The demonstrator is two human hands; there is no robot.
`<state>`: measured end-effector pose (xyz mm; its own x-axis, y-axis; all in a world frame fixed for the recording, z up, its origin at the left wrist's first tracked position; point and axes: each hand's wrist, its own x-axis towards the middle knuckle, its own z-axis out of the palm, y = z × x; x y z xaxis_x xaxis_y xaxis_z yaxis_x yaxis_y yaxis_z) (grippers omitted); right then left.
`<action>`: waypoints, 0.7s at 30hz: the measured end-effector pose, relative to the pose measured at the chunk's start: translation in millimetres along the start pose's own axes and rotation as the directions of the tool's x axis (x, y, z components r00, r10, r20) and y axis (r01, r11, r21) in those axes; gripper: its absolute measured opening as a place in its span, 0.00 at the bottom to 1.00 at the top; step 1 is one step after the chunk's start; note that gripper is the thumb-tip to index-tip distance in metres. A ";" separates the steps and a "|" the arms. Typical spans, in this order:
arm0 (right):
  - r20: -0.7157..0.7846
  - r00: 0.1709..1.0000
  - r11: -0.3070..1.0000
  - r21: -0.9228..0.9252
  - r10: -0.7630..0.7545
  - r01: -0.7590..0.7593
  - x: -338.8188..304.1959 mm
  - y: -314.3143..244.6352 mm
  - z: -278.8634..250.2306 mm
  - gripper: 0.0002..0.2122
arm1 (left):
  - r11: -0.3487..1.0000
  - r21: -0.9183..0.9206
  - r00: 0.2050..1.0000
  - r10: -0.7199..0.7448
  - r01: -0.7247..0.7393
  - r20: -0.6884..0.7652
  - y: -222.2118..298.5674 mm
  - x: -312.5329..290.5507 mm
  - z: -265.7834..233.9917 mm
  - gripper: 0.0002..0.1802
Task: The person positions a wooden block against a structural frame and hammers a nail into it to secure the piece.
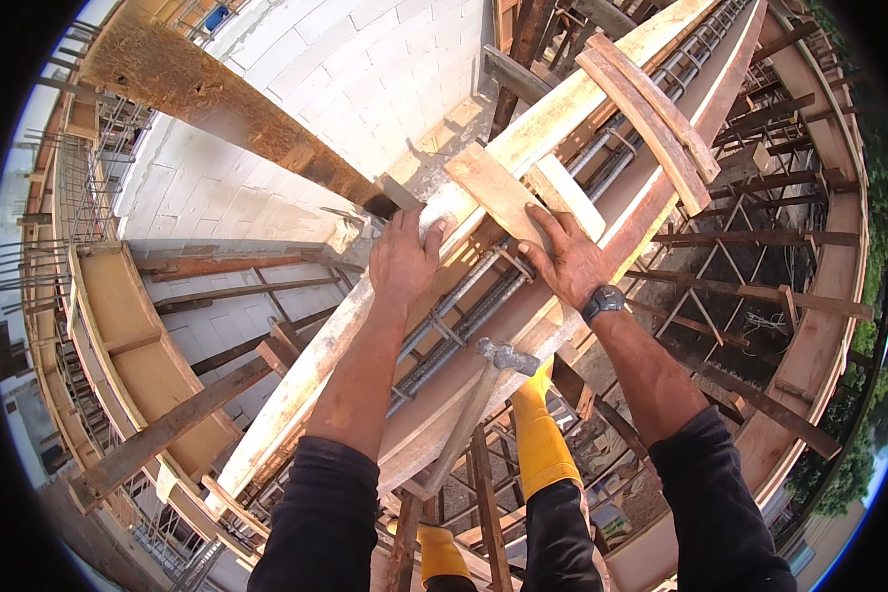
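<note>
A long timber formwork beam box runs diagonally ahead of me, with a pale near-left side board (306,395) and steel rebar (461,296) tied inside. My left hand (403,259) is closed over the top edge of that side board. A short flat wooden plank (498,192) lies across the box. Its nearer end is between the thumb and fingers of my right hand (570,264), which wears a dark watch (604,301). Below that hand, a hammer (508,355) with a grey metal head rests on the opposite board, handle slanting down.
More short wooden strips (651,123) cross the box farther up. A white block wall (335,79) and a rusty brown beam (217,109) stand left. Timber props and braces (750,237) drop to a lower level at right. My yellow boots (546,444) are below.
</note>
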<state>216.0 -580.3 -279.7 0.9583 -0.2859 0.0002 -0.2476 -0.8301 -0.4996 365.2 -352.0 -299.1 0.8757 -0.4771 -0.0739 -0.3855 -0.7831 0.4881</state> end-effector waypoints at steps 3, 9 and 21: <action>0.035 0.999 0.998 0.040 0.041 -0.043 10.5 -7.7 -2.0 0.27 | 1.000 0.014 0.999 0.015 -0.014 -0.028 1.1 0.2 4.5 0.26; 0.062 0.997 0.996 -0.078 0.040 -0.035 -4.2 -3.9 -12.1 0.28 | 1.000 -0.007 0.999 0.030 -0.030 -0.023 2.3 0.6 3.7 0.26; 0.157 0.976 0.974 -0.193 0.153 -0.121 -17.9 10.3 -21.9 0.27 | 0.907 -0.377 0.982 0.167 -0.186 -0.083 52.8 -216.9 -57.1 0.22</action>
<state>193.1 -594.2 -265.9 0.9197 -0.3304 -0.2120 -0.3848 -0.8659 -0.3196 171.5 -267.1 -207.6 0.8200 -0.5665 0.0814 -0.4034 -0.4712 0.7843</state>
